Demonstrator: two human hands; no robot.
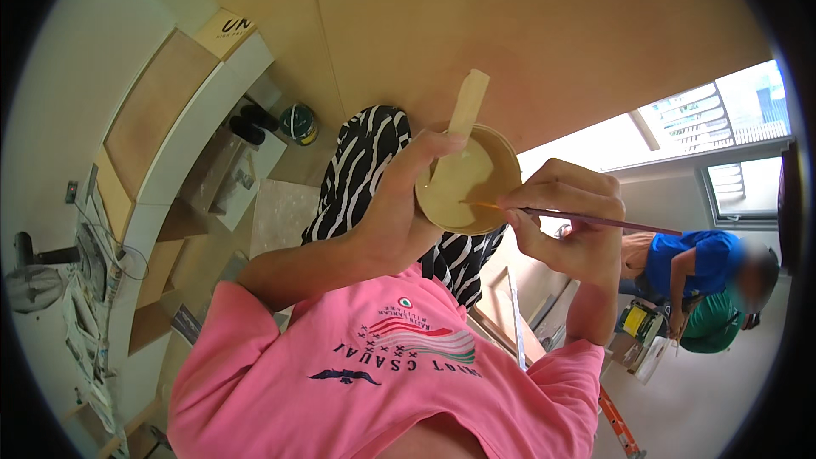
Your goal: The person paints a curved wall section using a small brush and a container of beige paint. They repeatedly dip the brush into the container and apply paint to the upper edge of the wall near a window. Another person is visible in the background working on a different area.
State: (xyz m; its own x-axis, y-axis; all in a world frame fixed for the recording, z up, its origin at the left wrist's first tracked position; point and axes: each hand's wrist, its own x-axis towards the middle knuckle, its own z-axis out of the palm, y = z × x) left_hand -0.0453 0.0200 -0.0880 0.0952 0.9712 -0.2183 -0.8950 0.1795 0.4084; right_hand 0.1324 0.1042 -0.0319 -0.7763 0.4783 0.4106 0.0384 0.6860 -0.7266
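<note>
My left hand (406, 183) is wrapped round a small round tub (510, 157) in front of my chest. Cream-coloured paint (455, 178) covers its inside. A flat wooden stick (470, 104) stands in the tub, and my left thumb presses it against the rim. In my right hand (571, 212) I pinch a thin paintbrush (625, 223) with a dark reddish handle. Its tip points down into the tub, at or just above the paint; I cannot tell which. The fingers under the tub are hidden.
Ahead rises a large plain wooden panel (544, 17). A dark green tin (298, 123) and black shoes (252, 123) are at the left, beside a wood-topped counter (161, 110). Two people, one in a blue shirt (693, 263), work at the right. An orange ladder (619, 425) is lower right.
</note>
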